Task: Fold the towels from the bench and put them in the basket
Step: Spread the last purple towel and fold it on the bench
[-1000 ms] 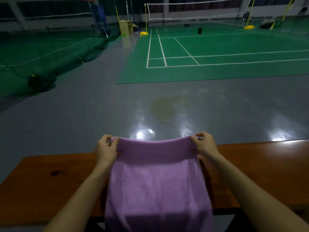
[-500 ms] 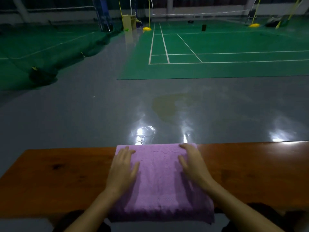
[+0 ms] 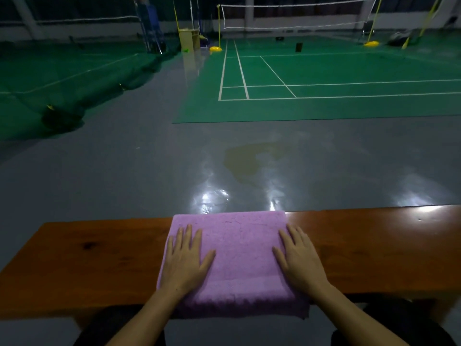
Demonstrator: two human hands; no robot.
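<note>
A purple towel (image 3: pixel 239 253) lies folded flat across the wooden bench (image 3: pixel 99 258), reaching from the far edge to just over the near edge. My left hand (image 3: pixel 185 260) presses flat on the towel's left side with straight, spread fingers. My right hand (image 3: pixel 298 258) lies flat on its right side, fingers straight, partly over the towel's right border. No basket is in view.
The bench runs left to right across the bottom of the view, with bare wood on both sides of the towel. Beyond it lies a shiny grey floor (image 3: pixel 149 171) and green badminton courts (image 3: pixel 324 91) with nets.
A second ago both hands pinched the towel's top corners and held it up; they laid it on the bench and now press flat on it, having slid outward toward its sides.
</note>
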